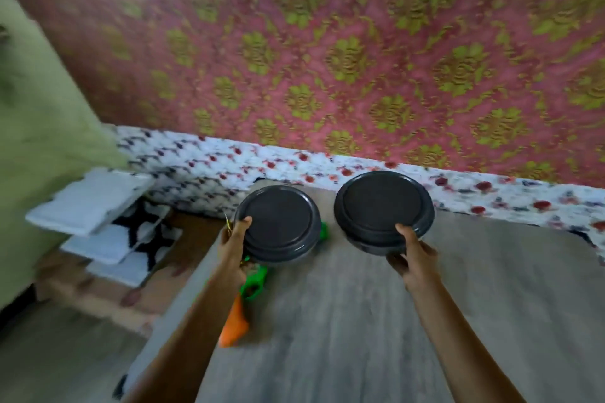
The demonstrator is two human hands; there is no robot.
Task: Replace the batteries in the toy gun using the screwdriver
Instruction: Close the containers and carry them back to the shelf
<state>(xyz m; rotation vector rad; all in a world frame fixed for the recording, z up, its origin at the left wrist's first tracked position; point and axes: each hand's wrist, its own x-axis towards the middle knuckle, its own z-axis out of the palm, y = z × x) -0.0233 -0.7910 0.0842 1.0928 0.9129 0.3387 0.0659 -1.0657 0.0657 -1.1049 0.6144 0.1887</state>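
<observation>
Green and orange plastic, the toy gun [253,285] lies on the wood-grain table [360,321], partly hidden at seven o'clock of the left dark bowl [278,222]. That bowl and the right dark bowl [383,206] seem held like covers, probably to bare the work things. With both arms outstretched, the left hand [234,245] grips its rim at eight o'clock and the right hand [411,255] at five, thumbs on top

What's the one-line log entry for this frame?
left hand: grips left dark container | right hand: grips right dark container | toy gun: on table beside left wrist
</observation>
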